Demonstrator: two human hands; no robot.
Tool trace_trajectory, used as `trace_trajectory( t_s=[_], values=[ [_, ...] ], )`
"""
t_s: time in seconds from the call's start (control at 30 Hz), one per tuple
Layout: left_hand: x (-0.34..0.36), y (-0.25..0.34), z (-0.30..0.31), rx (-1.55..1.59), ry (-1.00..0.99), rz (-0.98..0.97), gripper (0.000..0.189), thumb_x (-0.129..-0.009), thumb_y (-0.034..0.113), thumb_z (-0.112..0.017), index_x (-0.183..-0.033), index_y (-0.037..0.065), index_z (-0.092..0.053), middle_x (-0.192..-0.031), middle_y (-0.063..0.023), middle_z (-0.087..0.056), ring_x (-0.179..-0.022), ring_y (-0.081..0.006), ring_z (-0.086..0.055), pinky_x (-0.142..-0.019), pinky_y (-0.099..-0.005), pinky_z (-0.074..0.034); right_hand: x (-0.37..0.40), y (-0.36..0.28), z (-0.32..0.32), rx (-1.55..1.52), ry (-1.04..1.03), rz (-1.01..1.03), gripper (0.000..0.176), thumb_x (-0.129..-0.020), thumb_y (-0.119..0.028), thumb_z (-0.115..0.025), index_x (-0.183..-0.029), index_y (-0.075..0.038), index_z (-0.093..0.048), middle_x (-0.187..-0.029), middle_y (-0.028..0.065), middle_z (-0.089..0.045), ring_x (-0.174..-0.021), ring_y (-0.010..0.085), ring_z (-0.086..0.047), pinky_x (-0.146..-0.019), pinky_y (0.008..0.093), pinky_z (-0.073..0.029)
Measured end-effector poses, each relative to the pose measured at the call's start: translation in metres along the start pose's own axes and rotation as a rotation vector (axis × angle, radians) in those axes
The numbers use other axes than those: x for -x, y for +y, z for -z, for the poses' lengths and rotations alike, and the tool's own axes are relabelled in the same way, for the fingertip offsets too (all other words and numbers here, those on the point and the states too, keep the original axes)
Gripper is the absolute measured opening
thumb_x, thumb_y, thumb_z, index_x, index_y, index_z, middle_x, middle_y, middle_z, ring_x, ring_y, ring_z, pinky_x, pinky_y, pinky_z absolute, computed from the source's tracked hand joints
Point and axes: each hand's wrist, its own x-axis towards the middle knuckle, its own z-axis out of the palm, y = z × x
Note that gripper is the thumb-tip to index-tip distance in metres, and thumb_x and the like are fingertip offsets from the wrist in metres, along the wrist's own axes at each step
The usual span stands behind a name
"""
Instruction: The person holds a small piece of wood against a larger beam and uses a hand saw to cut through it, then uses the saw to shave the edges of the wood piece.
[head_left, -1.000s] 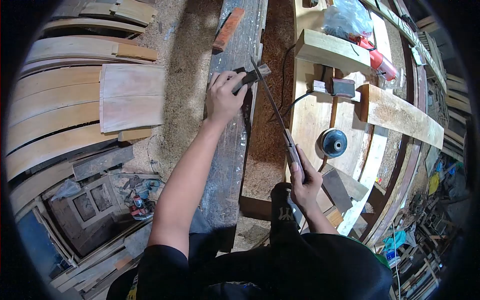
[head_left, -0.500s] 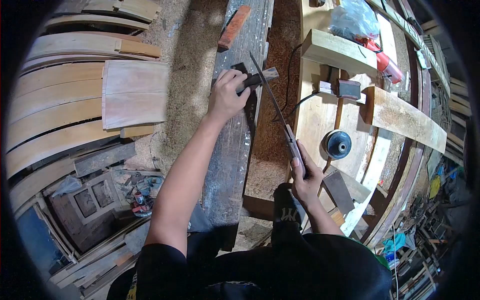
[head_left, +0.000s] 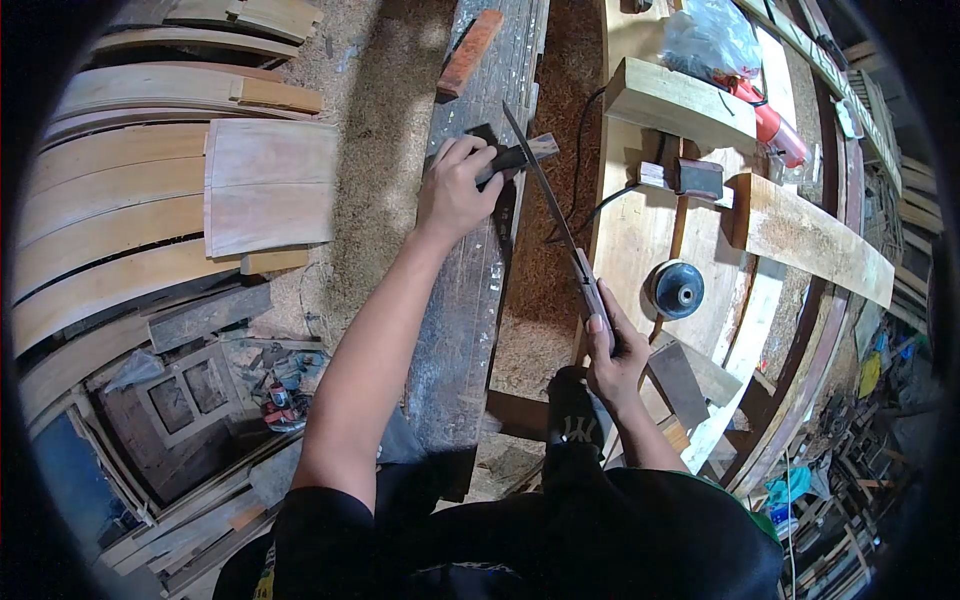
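My right hand [head_left: 616, 347] is wrapped round the handle of a handsaw [head_left: 545, 190], whose long narrow blade slants up and to the left. That blade crosses the pale end of a small dark wood piece [head_left: 512, 158]. My left hand [head_left: 460, 185] grips this piece, pressing it down on a worn, paint-spotted plank [head_left: 455, 300]; the piece's end juts past the plank's right edge. Higher on the same plank lies a reddish-brown wood block [head_left: 470, 55].
To the right, a pale wood bench carries a thick block [head_left: 680, 103], a dark round sanding pad [head_left: 677, 289], a red power tool [head_left: 775, 130] and a curved board [head_left: 815, 235]. Curved planks [head_left: 120, 180] are stacked at left. Sawdust [head_left: 560, 240] covers the floor.
The saw and my right hand have shifted very slightly to the right. My left hand and the wood piece stay in place.
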Motion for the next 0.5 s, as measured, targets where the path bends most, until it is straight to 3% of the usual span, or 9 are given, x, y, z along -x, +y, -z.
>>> trace_trajectory(
  t_s=[0.23, 0.33, 0.43, 0.5],
  values=[
    [-0.001, 0.004, 0.001, 0.008, 0.001, 0.024, 0.033, -0.074, 0.009, -0.077, -0.105, -0.003, -0.073, -0.109, -0.0163, -0.066, -0.105, -0.0359, -0.063, -0.093, -0.0433, -0.052, -0.004, 0.009, -0.003, -0.057, -0.005, -0.037, 0.044, -0.1, -0.008, -0.06, -0.144, 0.0, -0.057, -0.093, 0.0066, -0.072, -0.072, 0.0059, -0.057, -0.071, 0.0236, -0.049],
    [-0.001, 0.006, 0.002, 0.0, -0.01, 0.036, 0.033, -0.075, 0.01, -0.077, -0.105, -0.003, -0.073, -0.109, -0.0153, -0.066, -0.105, -0.0351, -0.063, -0.093, -0.0429, -0.052, -0.005, 0.01, -0.004, -0.089, 0.014, 0.041, 0.044, -0.101, -0.006, -0.059, -0.144, -0.001, -0.056, -0.09, 0.0053, -0.07, -0.071, 0.006, -0.055, -0.07, 0.0236, -0.048],
    [-0.002, 0.007, 0.002, -0.012, -0.016, 0.06, 0.032, -0.075, 0.011, -0.077, -0.105, -0.002, -0.073, -0.108, -0.0142, -0.066, -0.105, -0.0344, -0.063, -0.093, -0.0424, -0.052, -0.003, 0.0, 0.0, 0.026, 0.022, 0.077, 0.043, -0.101, -0.005, -0.058, -0.144, -0.001, -0.056, -0.095, 0.007, -0.072, -0.073, 0.0066, -0.056, -0.072, 0.0238, -0.049],
    [-0.003, 0.007, 0.001, -0.012, -0.015, 0.057, 0.032, -0.075, 0.011, -0.077, -0.104, -0.002, -0.073, -0.108, -0.0138, -0.067, -0.104, -0.0343, -0.063, -0.092, -0.0423, -0.052, 0.002, -0.001, 0.001, -0.02, -0.025, -0.082, 0.044, -0.104, -0.013, -0.057, -0.146, 0.0, -0.054, -0.104, 0.0062, -0.071, -0.083, 0.0082, -0.059, -0.078, 0.0241, -0.048]
  ],
)
